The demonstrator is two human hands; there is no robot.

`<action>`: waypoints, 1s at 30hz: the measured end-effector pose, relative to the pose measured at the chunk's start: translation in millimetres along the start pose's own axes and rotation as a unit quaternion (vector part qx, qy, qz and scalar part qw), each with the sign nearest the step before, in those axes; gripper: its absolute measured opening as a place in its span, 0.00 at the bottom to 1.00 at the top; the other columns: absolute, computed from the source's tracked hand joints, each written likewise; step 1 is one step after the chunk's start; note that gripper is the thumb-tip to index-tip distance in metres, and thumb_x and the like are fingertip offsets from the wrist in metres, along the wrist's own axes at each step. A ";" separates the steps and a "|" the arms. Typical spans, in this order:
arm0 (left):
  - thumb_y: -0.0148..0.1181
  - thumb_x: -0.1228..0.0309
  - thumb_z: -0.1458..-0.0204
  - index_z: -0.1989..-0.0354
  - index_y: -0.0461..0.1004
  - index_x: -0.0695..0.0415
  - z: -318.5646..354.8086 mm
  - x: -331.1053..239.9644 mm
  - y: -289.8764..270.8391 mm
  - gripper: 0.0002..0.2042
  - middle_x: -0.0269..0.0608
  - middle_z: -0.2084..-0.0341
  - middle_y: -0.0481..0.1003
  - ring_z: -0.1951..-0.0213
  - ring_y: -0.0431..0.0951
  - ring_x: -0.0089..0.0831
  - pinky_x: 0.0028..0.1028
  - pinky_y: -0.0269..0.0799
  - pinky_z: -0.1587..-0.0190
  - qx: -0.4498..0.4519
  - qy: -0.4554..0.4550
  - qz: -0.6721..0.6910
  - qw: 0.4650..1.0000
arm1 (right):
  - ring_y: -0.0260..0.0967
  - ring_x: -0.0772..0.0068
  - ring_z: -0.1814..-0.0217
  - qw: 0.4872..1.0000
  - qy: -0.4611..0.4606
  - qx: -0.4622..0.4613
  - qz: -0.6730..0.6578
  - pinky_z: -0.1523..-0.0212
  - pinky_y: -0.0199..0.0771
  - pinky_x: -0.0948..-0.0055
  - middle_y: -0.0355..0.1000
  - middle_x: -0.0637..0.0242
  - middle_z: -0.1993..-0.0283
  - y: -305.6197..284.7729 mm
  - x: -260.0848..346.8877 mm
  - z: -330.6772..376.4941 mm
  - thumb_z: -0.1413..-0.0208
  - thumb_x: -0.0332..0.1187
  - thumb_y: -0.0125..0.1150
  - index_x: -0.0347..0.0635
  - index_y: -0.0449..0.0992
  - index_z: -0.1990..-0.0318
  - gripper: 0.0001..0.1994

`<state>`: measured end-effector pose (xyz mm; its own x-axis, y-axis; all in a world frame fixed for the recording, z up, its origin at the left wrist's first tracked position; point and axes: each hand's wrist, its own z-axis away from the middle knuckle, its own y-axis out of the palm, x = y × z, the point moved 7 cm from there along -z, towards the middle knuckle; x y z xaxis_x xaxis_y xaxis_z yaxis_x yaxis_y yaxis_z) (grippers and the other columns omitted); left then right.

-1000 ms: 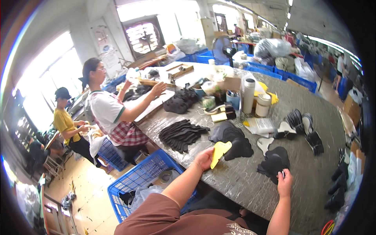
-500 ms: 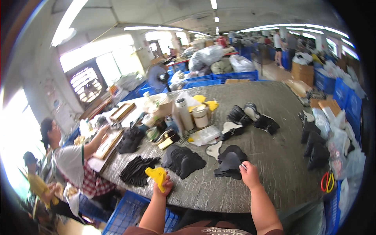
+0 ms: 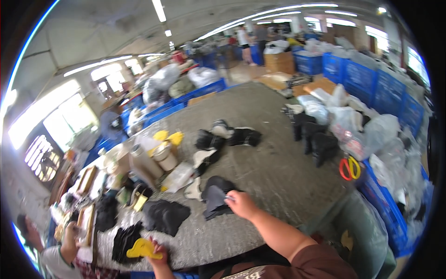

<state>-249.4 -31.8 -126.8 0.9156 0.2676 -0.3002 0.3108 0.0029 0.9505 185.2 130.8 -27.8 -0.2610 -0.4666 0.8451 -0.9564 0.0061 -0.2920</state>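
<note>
My left hand [image 3: 159, 253] is closed round a flat yellow template [image 3: 139, 249] with a curved outline, held over the table's near edge. Just beside it lies a pile of thin black pieces [image 3: 125, 242]. My right hand [image 3: 242, 204] pinches a short, pale pen-like tool [image 3: 229, 198]; most of it is hidden in the fingers. That hand is at the right edge of a small stack of dark grey cut pieces [image 3: 215, 197]. A whitish shaped piece [image 3: 193, 189] lies at the stack's left. Farther left spreads a larger heap of dark grey pieces [image 3: 166, 215].
Black bundles [image 3: 208, 139] lie mid-table [image 3: 269, 162]. A white tub [image 3: 165, 156] and a tall bottle stand on the left. Red-and-yellow scissors [image 3: 349, 168] are at the right edge, near plastic bags and blue crates [image 3: 357, 76]. A co-worker [image 3: 58, 251] works at lower left.
The view has swung to the right, so the table and things appear farther left. Both hands keep their holds; the yellow template now lies more level.
</note>
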 end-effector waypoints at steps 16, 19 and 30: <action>0.43 0.57 0.37 0.41 0.64 0.65 -9.5 -14.9 -23.1 0.25 0.51 0.64 0.74 0.81 0.69 0.23 0.22 0.66 0.74 -0.054 0.045 -0.067 0.995 | 0.74 0.45 0.62 0.999 0.026 0.009 0.035 0.63 0.72 0.56 0.76 0.49 0.66 -7.2 -4.0 1.3 0.44 0.35 0.60 0.36 0.74 0.63 0.10; 0.42 0.59 0.37 0.42 0.64 0.65 -7.5 -14.8 -20.6 0.23 0.51 0.64 0.74 0.81 0.69 0.23 0.21 0.66 0.73 -0.040 0.037 -0.068 0.996 | 0.74 0.45 0.62 0.999 0.027 0.014 0.030 0.63 0.72 0.56 0.76 0.49 0.66 -5.9 -6.0 1.5 0.44 0.35 0.60 0.36 0.74 0.63 0.10; 0.47 0.63 0.38 0.47 0.67 0.63 -6.2 15.7 22.3 0.17 0.46 0.67 0.74 0.81 0.68 0.23 0.22 0.66 0.73 -0.106 0.052 -0.189 0.975 | 0.75 0.45 0.61 0.999 0.040 0.019 0.022 0.62 0.73 0.58 0.76 0.46 0.65 -6.0 -7.9 1.8 0.44 0.34 0.61 0.34 0.74 0.62 0.11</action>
<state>-229.7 -21.6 -109.9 0.7115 0.3055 -0.6328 0.5512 0.3159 0.7723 193.2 132.9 -33.6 -0.3135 -0.3937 0.8641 -0.9387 -0.0090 -0.3447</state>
